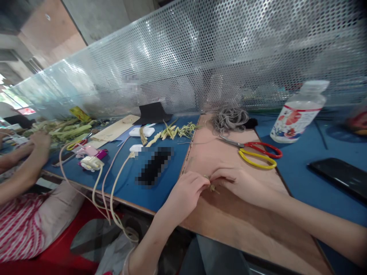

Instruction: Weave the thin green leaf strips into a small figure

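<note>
My left hand (192, 186) and my right hand (235, 183) meet over a brown wooden board (226, 225), fingertips pinched together. Between them is a small tan, straw-like piece (212, 187), partly hidden by the fingers; its exact kind I cannot make out. Both hands are closed on it. Beyond my right hand lie scissors (258, 154) with one red and one yellow handle loop, blades pointing left. A tangled bundle of grey cord (230, 119) rests at the back of the board.
A clear bottle (299, 112) with a floral label and a black phone (341, 177) stand to the right. Left are pale plaited strips (172, 131), a white case (142, 131) and cables (113, 191). A perforated metal screen (183, 57) runs behind. A co-worker's arm (31, 164) is at far left.
</note>
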